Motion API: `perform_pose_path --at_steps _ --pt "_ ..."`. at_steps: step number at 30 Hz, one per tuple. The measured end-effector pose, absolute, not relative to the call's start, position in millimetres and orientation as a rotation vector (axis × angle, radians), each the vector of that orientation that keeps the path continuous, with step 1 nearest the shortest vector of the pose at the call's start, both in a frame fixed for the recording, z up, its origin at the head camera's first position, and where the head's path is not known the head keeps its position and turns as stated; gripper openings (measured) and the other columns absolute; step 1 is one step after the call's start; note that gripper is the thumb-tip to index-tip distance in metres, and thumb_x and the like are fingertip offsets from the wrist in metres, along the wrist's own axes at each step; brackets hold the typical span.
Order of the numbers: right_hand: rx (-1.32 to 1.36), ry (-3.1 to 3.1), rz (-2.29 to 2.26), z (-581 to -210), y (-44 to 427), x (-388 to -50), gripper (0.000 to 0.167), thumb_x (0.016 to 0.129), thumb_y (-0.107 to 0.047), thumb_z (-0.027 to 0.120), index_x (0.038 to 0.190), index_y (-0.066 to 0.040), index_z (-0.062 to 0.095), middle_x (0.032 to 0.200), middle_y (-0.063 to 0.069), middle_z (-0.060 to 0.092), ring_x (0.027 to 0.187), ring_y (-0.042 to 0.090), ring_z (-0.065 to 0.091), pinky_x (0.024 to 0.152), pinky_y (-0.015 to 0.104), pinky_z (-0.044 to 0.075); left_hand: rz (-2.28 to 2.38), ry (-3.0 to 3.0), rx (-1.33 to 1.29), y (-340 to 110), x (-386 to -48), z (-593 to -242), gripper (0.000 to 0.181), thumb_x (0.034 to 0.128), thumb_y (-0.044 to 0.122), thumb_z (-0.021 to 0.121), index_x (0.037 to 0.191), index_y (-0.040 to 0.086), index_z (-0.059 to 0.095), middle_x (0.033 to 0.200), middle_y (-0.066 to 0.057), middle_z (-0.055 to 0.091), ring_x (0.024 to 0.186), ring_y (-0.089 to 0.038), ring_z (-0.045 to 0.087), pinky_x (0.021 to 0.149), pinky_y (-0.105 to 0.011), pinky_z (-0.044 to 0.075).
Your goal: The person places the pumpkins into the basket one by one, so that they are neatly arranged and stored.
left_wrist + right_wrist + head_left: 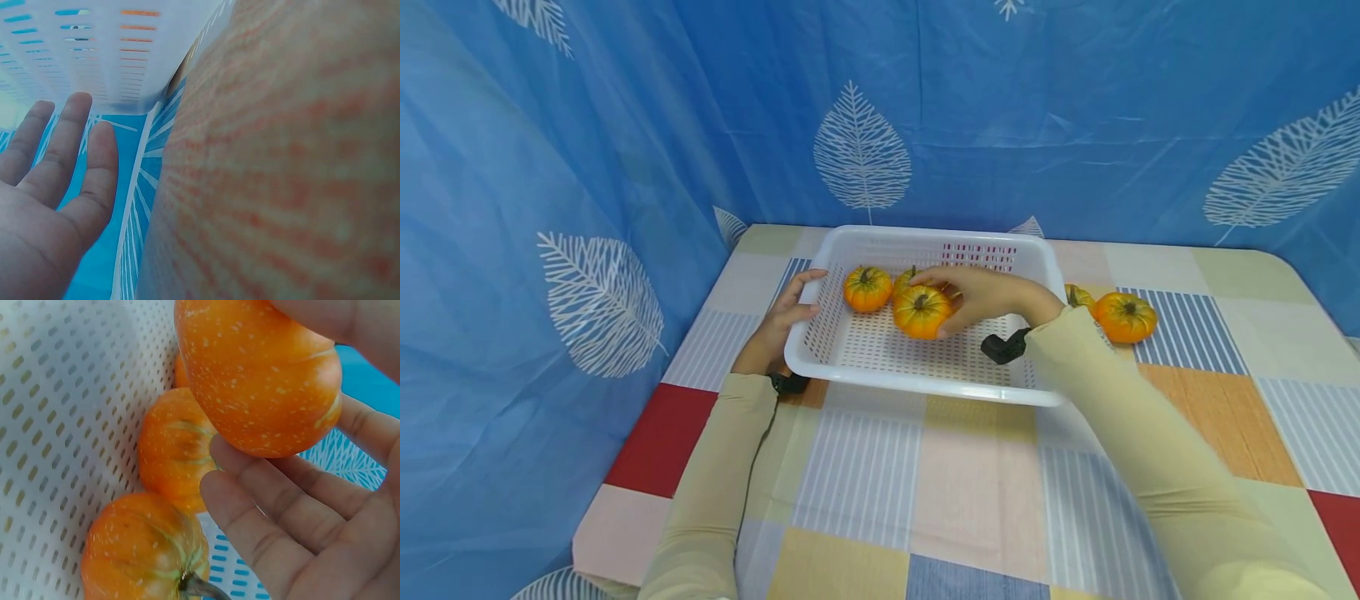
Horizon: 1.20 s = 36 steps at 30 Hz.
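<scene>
My right hand (973,293) grips a small orange pumpkin (922,312) above the floor of a white plastic basket (880,382). In the right wrist view, the thumb and fingers lie around that pumpkin (262,381). Inside the basket, one pumpkin (867,290) sits near the left wall, and another (906,282) is partly hidden behind the held one. A bit of orange shows beyond them in the right wrist view. At the basket's left rim is my left hand (778,321), its fingers (65,147) extended beside the perforated wall and holding nothing.
To the right of the basket, a pumpkin (1126,317) lies on the patchwork-patterned tablecloth (977,483), with another (1078,296) partly hidden by the right forearm. A blue curtain (970,125) with white leaf prints hangs behind and to the left of the table.
</scene>
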State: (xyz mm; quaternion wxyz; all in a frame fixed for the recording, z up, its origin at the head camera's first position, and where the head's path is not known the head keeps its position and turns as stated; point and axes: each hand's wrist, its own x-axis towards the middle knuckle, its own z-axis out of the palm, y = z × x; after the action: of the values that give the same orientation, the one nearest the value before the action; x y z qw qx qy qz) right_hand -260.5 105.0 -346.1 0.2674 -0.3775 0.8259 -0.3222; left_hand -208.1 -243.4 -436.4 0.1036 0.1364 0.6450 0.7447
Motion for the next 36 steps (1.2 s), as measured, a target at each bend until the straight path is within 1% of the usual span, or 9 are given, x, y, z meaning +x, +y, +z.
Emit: perform_pose_path --at_steps 4,10,14,20,24,27,31,36 --pt "-1.013 2.211 -0.845 -349 97 -263 0.082 0.088 -0.006 0.086 0.159 0.001 0.045 0.160 0.028 0.047 0.144 0.048 0.046 0.123 0.060 0.036 2.189 1.903 0.399 -243 -208 -437 0.054 0.0973 0.010 0.046 0.147 0.031 0.043 0.177 -0.017 0.016 0.139 -0.044 0.040 0.095 -0.045 0.058" --pt "-1.084 2.206 -0.810 -352 86 -266 0.080 0.087 -0.008 0.087 0.156 0.000 0.048 0.163 0.025 0.046 0.145 0.046 0.046 0.124 0.060 0.034 2.208 1.873 0.420 -245 -208 -438 0.053 0.0970 0.008 0.045 0.145 0.031 0.045 0.174 -0.022 0.018 0.134 -0.042 0.042 0.091 -0.039 0.059" --pt "-1.060 2.172 -0.804 -353 79 -266 0.081 0.086 -0.005 0.086 0.157 0.001 0.047 0.162 0.027 0.044 0.144 0.046 0.044 0.123 0.059 0.034 2.211 1.871 0.434 -245 -208 -438 0.052 0.0971 0.009 0.046 0.145 0.030 0.045 0.173 -0.023 0.019 0.133 -0.039 0.043 0.091 -0.038 0.059" --pt "-0.965 2.183 -0.736 -353 69 -261 0.082 0.088 -0.010 0.086 0.161 -0.008 0.047 0.161 0.023 0.044 0.142 0.043 0.047 0.121 0.058 0.038 2.232 1.856 0.436 -244 -208 -439 0.054 0.0976 0.008 0.046 0.149 0.024 0.044 0.171 -0.024 0.021 0.133 -0.038 0.044 0.092 -0.038 0.057" --pt "-0.923 2.133 -0.759 -352 63 -258 0.082 0.089 -0.008 0.084 0.162 -0.007 0.045 0.164 0.022 0.042 0.145 0.043 0.045 0.122 0.057 0.037 2.232 1.859 0.430 -244 -207 -438 0.054 0.0976 0.008 0.046 0.149 0.023 0.042 0.171 -0.023 0.021 0.133 -0.038 0.044 0.092 -0.039 0.058" --pt "-0.931 2.115 -0.767 -351 57 -256 0.083 0.089 -0.006 0.083 0.162 -0.006 0.045 0.166 0.020 0.043 0.147 0.041 0.044 0.124 0.056 0.036 2.223 1.866 0.421 -244 -206 -438 0.054 0.0977 0.008 0.046 0.150 0.023 0.041 0.172 -0.022 0.021 0.133 -0.038 0.044 0.091 -0.039 0.059" --pt "-0.974 2.162 -0.706 -353 50 -255 0.083 0.088 -0.009 0.084 0.162 -0.009 0.047 0.166 0.017 0.045 0.149 0.037 0.043 0.125 0.055 0.033 2.221 1.866 0.407 -244 -206 -437 0.055 0.0976 0.009 0.046 0.150 0.024 0.041 0.172 -0.021 0.021 0.134 -0.038 0.045 0.091 -0.040 0.060" --pt "-0.975 2.171 -0.669 -354 41 -255 0.082 0.088 -0.012 0.084 0.162 -0.009 0.047 0.165 0.017 0.046 0.149 0.037 0.044 0.126 0.054 0.033 2.212 1.878 0.398 -244 -205 -436 0.054 0.0985 0.008 0.045 0.150 0.026 0.041 0.173 -0.019 0.021 0.135 -0.041 0.044 0.092 -0.042 0.060"
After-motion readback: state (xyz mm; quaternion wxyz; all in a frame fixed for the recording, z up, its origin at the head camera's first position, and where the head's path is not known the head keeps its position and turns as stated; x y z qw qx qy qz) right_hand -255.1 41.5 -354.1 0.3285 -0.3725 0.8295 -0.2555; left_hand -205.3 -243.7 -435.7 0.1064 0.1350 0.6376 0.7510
